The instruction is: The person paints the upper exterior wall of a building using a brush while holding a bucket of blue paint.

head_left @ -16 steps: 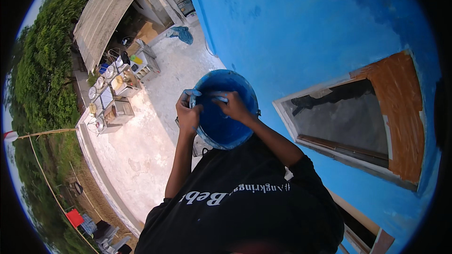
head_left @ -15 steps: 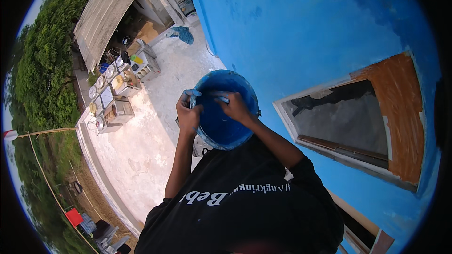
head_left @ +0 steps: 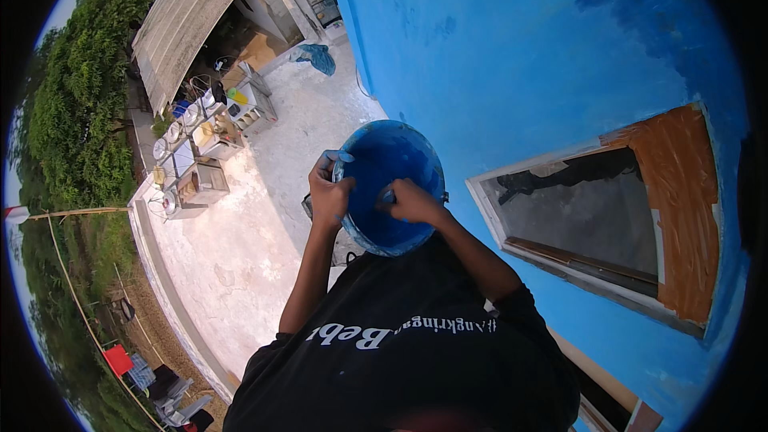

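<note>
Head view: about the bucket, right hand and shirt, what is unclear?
Head view: whether the right hand holds anything; the hand itself hides it.
Head view: the outer bottom of the blue bucket; its walls hide it.
Head view: part of the black shirt; the lower edge cuts it off.

Plastic-looking bucket (head_left: 392, 148), smeared with paint — shirt (head_left: 400, 388) of matt cloth.

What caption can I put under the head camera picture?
Left hand holds a round, paint-smeared blue bucket; right hand inside it.
</note>
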Demonstrator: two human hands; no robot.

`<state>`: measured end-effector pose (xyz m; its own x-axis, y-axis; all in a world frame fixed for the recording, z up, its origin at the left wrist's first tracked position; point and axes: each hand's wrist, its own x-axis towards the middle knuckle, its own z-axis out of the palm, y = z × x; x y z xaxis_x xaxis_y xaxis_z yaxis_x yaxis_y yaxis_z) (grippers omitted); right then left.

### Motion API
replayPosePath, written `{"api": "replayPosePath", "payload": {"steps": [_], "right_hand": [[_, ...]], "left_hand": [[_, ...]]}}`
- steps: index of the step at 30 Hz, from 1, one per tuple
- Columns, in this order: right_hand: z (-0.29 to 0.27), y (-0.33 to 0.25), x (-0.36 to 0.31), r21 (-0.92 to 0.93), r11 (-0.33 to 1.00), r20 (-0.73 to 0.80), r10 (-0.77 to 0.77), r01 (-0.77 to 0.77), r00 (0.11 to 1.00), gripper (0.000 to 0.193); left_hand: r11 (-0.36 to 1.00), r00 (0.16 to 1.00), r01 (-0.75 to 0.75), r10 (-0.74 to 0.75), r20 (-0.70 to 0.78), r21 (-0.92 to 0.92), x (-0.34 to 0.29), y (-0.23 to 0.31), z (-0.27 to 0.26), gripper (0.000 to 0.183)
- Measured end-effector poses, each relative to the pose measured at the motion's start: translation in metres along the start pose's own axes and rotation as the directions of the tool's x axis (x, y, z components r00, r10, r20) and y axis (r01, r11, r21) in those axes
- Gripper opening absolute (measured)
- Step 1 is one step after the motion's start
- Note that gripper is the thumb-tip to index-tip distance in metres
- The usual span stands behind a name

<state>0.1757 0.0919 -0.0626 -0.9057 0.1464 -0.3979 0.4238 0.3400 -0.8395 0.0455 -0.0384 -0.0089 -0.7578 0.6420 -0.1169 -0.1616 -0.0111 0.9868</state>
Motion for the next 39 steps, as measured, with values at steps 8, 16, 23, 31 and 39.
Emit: {"api": "replayPosePath", "payload": {"steps": [8, 16, 23, 31, 39], "right_hand": [[0.013, -0.010, 0.010, 0.433, 0.881, -0.159, -0.132, 0.189, 0.978, 0.026], [0.015, 0.017, 0.038, 0.280, 0.878, -0.582, -0.166, 0.388, 0.796, 0.025], [0.020, 0.006, 0.016, 0.144, 0.911, -0.417, -0.298, 0.387, 0.858, 0.026], [0.009, 0.002, 0.001, 0.382, 0.895, -0.170, -0.179, 0.232, 0.969, 0.027], [0.004, 0.000, 0.001, 0.396, 0.909, -0.093, -0.100, 0.129, 0.991, 0.030]], "left_hand": [[0.999, 0.999, -0.037, 0.037, 0.005, 0.019, 0.002, 0.001, 0.002, 0.034], [0.999, 1.000, -0.019, 0.020, -0.005, 0.039, 0.001, -0.004, -0.003, 0.035], [1.000, 1.000, 0.013, -0.013, 0.018, 0.000, 0.002, 0.000, -0.003, 0.033], [1.000, 1.000, 0.006, -0.006, -0.013, 0.004, 0.003, 0.001, -0.004, 0.033], [0.999, 1.000, 0.024, -0.024, -0.007, 0.023, 0.005, 0.000, -0.003, 0.033]]}}
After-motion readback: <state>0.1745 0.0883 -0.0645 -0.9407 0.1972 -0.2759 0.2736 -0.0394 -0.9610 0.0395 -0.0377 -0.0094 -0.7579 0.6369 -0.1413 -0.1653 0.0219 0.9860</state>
